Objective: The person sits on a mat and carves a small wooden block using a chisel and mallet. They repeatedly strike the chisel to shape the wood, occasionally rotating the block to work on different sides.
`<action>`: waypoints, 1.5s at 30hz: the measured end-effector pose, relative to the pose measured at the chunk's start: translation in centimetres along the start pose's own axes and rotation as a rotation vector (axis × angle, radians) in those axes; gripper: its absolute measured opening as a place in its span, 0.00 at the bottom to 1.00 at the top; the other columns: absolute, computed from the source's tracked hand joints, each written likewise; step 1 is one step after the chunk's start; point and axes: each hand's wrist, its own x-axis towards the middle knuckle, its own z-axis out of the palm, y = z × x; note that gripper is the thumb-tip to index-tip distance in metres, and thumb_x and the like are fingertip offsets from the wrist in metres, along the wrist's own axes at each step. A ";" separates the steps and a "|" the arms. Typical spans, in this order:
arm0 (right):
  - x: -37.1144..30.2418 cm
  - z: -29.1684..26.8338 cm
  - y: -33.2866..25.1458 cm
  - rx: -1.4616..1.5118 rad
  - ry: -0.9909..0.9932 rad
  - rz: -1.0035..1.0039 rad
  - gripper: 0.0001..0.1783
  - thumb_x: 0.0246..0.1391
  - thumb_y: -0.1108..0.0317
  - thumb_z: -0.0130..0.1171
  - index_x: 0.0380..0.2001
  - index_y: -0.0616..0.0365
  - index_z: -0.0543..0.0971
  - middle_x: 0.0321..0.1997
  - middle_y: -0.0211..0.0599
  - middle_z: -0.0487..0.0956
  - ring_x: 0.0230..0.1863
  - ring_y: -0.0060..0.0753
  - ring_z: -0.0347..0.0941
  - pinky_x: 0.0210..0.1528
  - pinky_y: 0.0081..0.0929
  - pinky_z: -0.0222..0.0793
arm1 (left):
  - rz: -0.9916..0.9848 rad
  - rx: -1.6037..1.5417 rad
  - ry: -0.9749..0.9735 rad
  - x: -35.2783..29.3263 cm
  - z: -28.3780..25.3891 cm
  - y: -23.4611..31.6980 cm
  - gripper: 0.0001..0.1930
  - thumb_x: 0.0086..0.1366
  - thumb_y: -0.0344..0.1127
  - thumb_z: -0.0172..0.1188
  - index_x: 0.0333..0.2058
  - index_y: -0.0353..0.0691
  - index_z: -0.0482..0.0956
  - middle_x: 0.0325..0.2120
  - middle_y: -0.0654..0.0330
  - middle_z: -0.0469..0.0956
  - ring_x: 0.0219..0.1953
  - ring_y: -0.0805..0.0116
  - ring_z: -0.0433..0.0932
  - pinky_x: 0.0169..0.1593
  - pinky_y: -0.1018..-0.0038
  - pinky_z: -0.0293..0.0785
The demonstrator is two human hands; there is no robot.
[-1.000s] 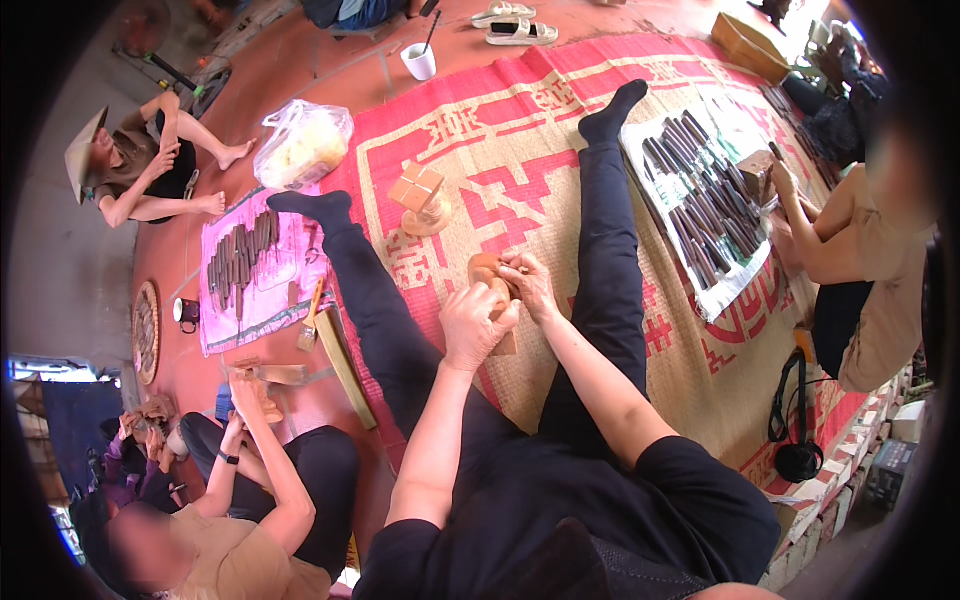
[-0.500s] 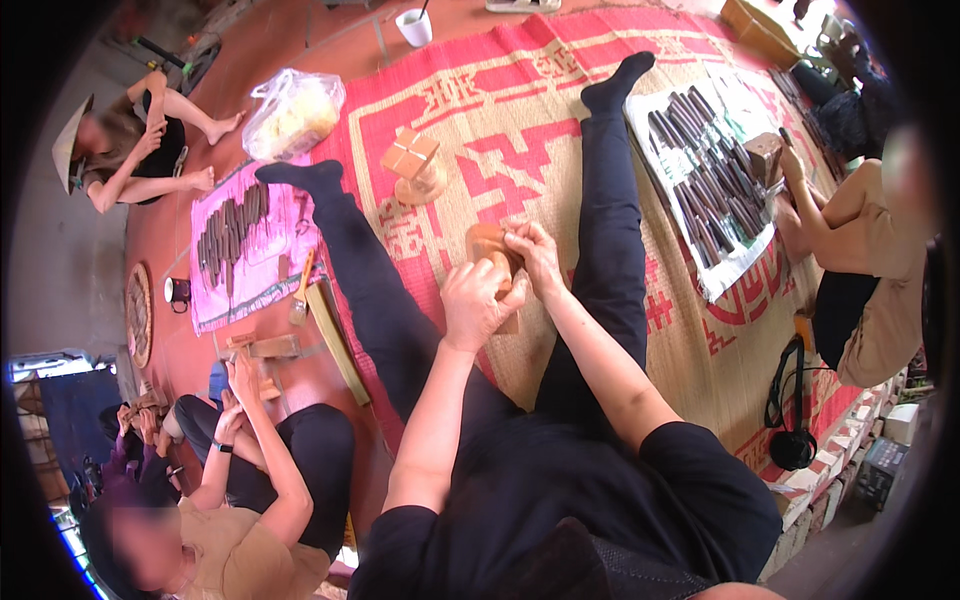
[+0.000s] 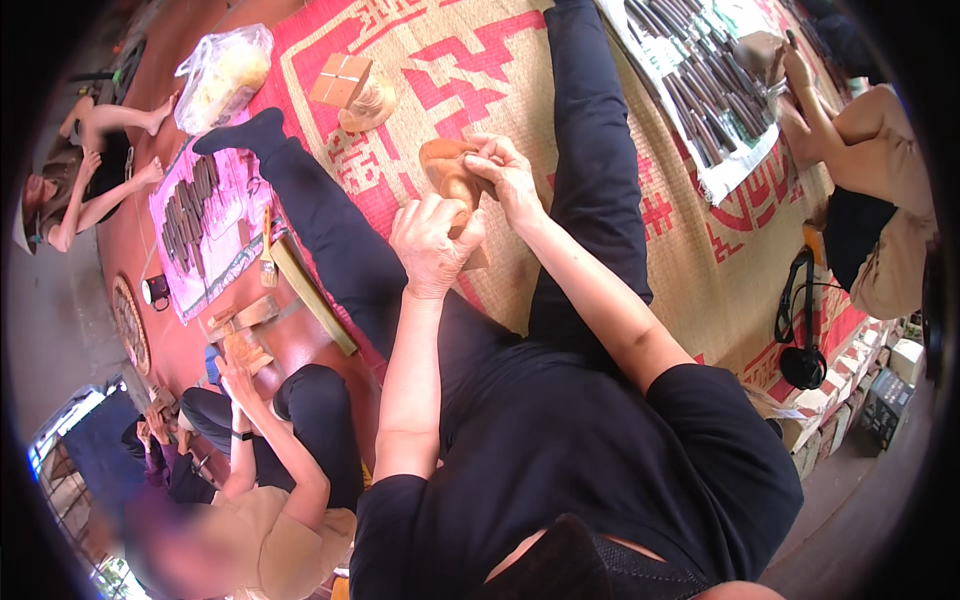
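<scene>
A reddish-brown carved wooden piece (image 3: 447, 172) with rounded forms is held over the mat between my outstretched legs. My left hand (image 3: 432, 238) is closed at its near side, thumb bent over the fingers. The fingers of my right hand (image 3: 508, 178) are pinched together against the far right side of the carving. Both hands cover much of it, and I cannot make out whether a small tool is in either. Beyond them on the mat, a wooden block (image 3: 340, 80) with pale crossing lines sits against a rounded, lighter wooden piece (image 3: 372, 104).
Dark-handled carving tools (image 3: 705, 80) lie on a white cloth (image 3: 735, 180) at right, others (image 3: 190, 212) on a pink cloth (image 3: 230, 180) at left. A brush (image 3: 268, 262), a plastic bag (image 3: 225, 78) and a black mug (image 3: 156, 291) are nearby. Co-workers sit on both sides.
The view has shifted, so the mat, hands and tools appear farther up and left. Both hands stay on the carving, with only slight finger movement.
</scene>
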 end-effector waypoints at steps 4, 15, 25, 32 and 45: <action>-1.1 0.4 1.8 -0.387 0.010 -0.293 0.11 0.47 0.70 0.67 0.23 0.59 0.74 0.49 0.39 0.73 0.50 0.32 0.69 0.53 0.32 0.66 | -0.011 0.010 -0.014 -0.1 -0.1 0.0 0.08 0.50 0.39 0.66 0.23 0.44 0.78 0.19 0.63 0.71 0.23 0.63 0.72 0.30 0.68 0.68; -2.6 0.6 0.6 -0.374 -0.027 -0.253 0.12 0.45 0.70 0.70 0.22 0.59 0.74 0.53 0.39 0.70 0.50 0.31 0.70 0.47 0.28 0.69 | -0.032 0.001 0.013 -0.5 0.1 -0.2 0.08 0.51 0.39 0.65 0.23 0.43 0.78 0.19 0.63 0.72 0.23 0.62 0.72 0.31 0.68 0.68; -1.9 0.2 1.1 -0.204 0.018 -0.184 0.11 0.46 0.72 0.69 0.24 0.60 0.74 0.53 0.37 0.68 0.53 0.27 0.67 0.49 0.25 0.68 | -0.103 -0.015 0.025 -0.9 -0.2 -0.4 0.09 0.53 0.40 0.64 0.24 0.41 0.79 0.21 0.61 0.74 0.25 0.61 0.74 0.32 0.67 0.69; -1.3 -1.7 2.3 -0.387 0.160 -0.075 0.09 0.49 0.71 0.68 0.24 0.58 0.76 0.58 0.35 0.67 0.55 0.26 0.68 0.50 0.27 0.70 | -0.121 -0.031 0.029 -0.7 -0.2 -0.4 0.08 0.54 0.38 0.63 0.24 0.41 0.78 0.20 0.60 0.73 0.24 0.60 0.73 0.32 0.67 0.69; -1.3 -1.7 2.3 -0.366 0.163 -0.087 0.11 0.48 0.71 0.69 0.23 0.59 0.75 0.56 0.36 0.67 0.56 0.28 0.67 0.51 0.26 0.70 | -0.151 -0.047 0.057 -0.5 -0.4 -0.5 0.06 0.53 0.34 0.62 0.24 0.39 0.78 0.20 0.60 0.72 0.24 0.62 0.73 0.31 0.69 0.69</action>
